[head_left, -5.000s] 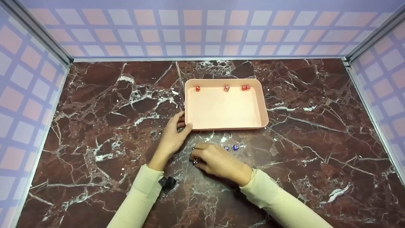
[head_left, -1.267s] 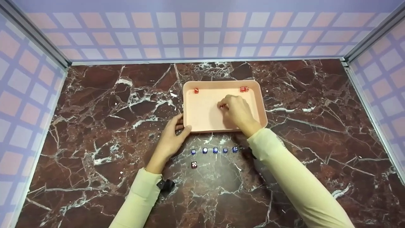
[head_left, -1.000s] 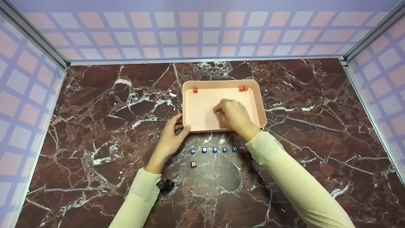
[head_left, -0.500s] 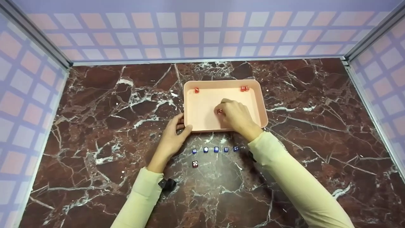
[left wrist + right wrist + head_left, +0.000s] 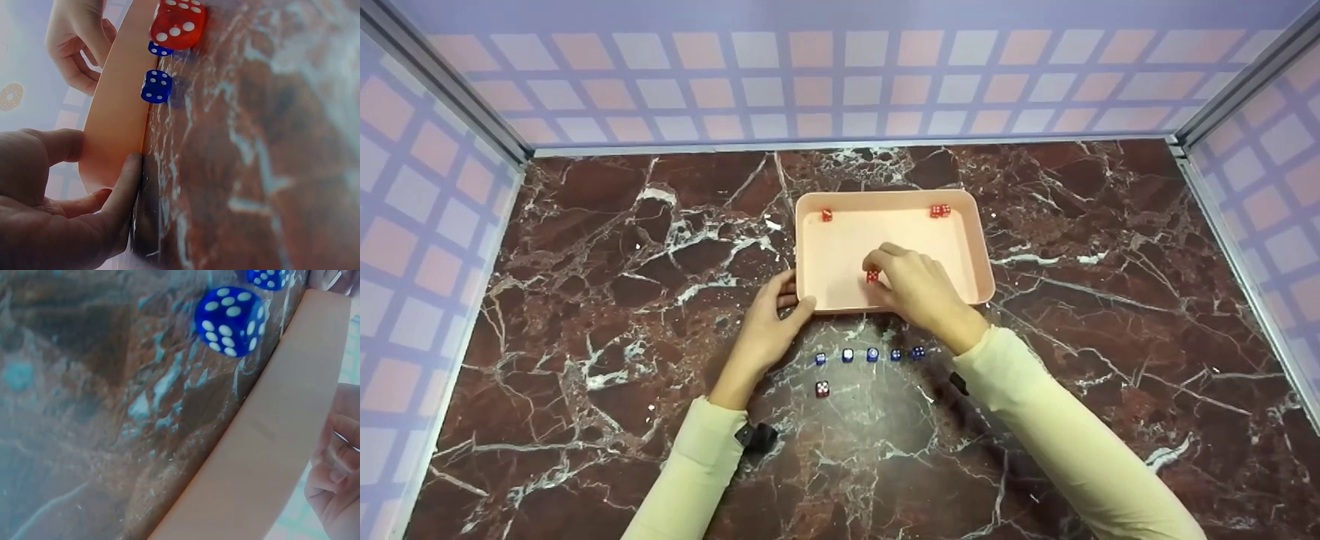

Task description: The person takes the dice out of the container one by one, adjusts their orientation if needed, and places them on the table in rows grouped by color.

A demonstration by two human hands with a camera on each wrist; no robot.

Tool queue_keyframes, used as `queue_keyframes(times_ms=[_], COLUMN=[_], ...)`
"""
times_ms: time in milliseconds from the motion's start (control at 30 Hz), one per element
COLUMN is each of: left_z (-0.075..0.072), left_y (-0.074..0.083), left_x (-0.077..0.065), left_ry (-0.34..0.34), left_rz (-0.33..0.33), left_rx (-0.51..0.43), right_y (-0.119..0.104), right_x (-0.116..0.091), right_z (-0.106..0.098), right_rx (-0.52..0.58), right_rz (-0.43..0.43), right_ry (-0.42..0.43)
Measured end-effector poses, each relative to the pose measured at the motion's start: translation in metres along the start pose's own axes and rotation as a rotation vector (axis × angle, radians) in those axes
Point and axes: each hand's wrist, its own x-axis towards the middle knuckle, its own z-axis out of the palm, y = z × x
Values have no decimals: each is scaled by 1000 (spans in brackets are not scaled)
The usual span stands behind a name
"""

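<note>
My left hand (image 5: 772, 319) grips the near-left corner of a shallow peach tray (image 5: 840, 202), thumb at the front and fingers along the left side. In the left wrist view its fingers (image 5: 121, 185) lie against the tray's outer wall. Inside the tray, toward the front, my right hand (image 5: 915, 289) pinches a red die (image 5: 872, 276) between thumb and fingertips. The right wrist view shows that hand behind the tray wall, with the die hidden. Other red dice sit along the tray's back: one at the left (image 5: 826, 215) and a pair of red dice (image 5: 940, 211) at the right.
In front of the tray, several blue dice (image 5: 872, 354) stand in a spaced row on the dark red marbled table (image 5: 622, 300). A single red die (image 5: 822, 388) lies nearer, below the row's left end. Checked walls (image 5: 810, 82) enclose the back and sides.
The row of blue dice was completed and a red die set down below it. My right hand then took a red die from the tray's back and brought it forward. My left hand stays put.
</note>
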Motion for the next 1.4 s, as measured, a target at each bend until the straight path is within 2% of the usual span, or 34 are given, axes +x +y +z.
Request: queue_keyframes(times_ms=[233,467,600,700,867,967,1067,1200,1400], left_z=[0,1,2,1,1,0,1,1,0], left_y=[0,3,2,3,2,2,2,-1,-2], left_x=[0,2,3,3,3,3,2,3,2], left_ry=[0,1,-1,-1,-6,-6,-3,-6,-4], left_rz=[0,-2,3,-2,10,5,5,19,2], left_rx=[-6,-6,2,9,5,-4,-6,-1,-2], right_y=[-6,-12,-18,-26,-38,-41,-44,-46,-48], right_x=[-13,-33,-45,-53,-64,-69,-71,-74,-76], right_z=[-7,-12,-14,-14,-6,2,12,22,30], right_rx=[-4,15,26,44,78,82,82,72,88], right_rz=[-45,-118,-155,-208,-260,-271,-286,-299,-325], right_ry=[20,108,120,66,-115,-194,-225,-228,-238])
